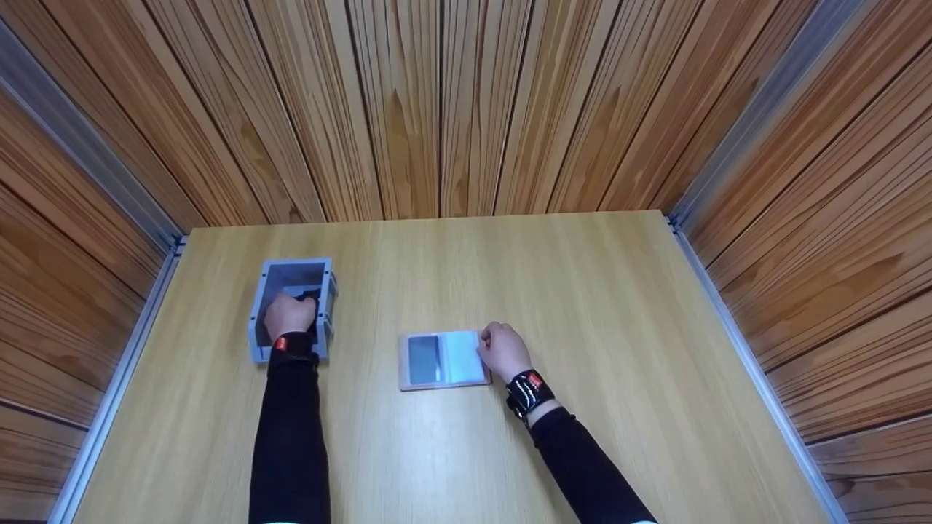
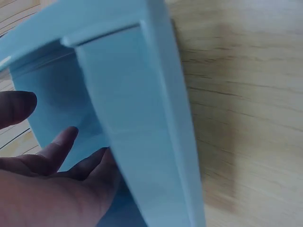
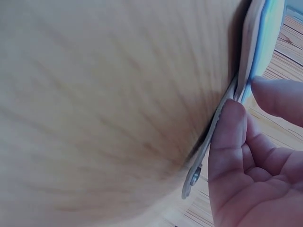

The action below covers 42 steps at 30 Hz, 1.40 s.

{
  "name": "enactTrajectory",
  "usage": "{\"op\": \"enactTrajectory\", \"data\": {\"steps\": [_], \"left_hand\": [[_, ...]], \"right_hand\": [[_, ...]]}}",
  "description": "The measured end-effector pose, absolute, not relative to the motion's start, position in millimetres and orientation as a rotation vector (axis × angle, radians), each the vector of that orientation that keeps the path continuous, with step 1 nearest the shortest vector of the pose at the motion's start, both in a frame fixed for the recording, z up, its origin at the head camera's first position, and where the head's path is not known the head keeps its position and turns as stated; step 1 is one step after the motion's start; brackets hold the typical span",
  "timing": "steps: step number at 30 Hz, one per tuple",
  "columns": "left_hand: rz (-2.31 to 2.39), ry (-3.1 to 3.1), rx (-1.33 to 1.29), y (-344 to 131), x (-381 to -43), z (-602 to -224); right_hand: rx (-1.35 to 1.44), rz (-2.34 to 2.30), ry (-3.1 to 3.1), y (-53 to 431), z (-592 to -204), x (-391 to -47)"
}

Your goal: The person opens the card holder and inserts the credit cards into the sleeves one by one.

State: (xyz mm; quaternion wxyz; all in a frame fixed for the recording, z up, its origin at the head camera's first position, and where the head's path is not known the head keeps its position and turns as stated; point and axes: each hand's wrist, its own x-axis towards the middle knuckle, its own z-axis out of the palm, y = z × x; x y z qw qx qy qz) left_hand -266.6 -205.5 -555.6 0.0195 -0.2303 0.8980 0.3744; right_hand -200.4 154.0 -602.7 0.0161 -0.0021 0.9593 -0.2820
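Note:
A card holder (image 1: pixel 424 360) with clear sleeves lies spread on the table, a pale blue-white panel on its right half. My right hand (image 1: pixel 505 351) pinches its right edge between thumb and fingers. In the right wrist view, a strap with a metal snap (image 3: pixel 195 175) hangs off the card holder beside those fingers. My left hand (image 1: pixel 290 316) reaches down inside a blue-grey plastic bin (image 1: pixel 256 327). Its thumb and fingers are spread apart in the left wrist view, and nothing shows between them. A dark item (image 1: pixel 312 295) sits in the bin next to that hand, its kind unclear.
The bin stands on the left of the wooden table (image 1: pixel 582 291), with the card holder to its right, near the middle. Wood-panelled walls (image 1: pixel 466 109) rise behind and at both sides, with metal rails along the side edges.

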Motion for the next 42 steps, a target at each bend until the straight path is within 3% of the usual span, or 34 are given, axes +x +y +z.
{"op": "enactTrajectory", "data": {"steps": [21, 42], "left_hand": [[1.116, 2.784, -0.654, -207, -263, -561], [1.437, 2.642, -1.065, -199, -271, -566]], "right_hand": [[-0.018, -0.884, 2.991, 154, -601, -200], [-0.027, -0.876, 2.996, 154, -603, -199]]}}
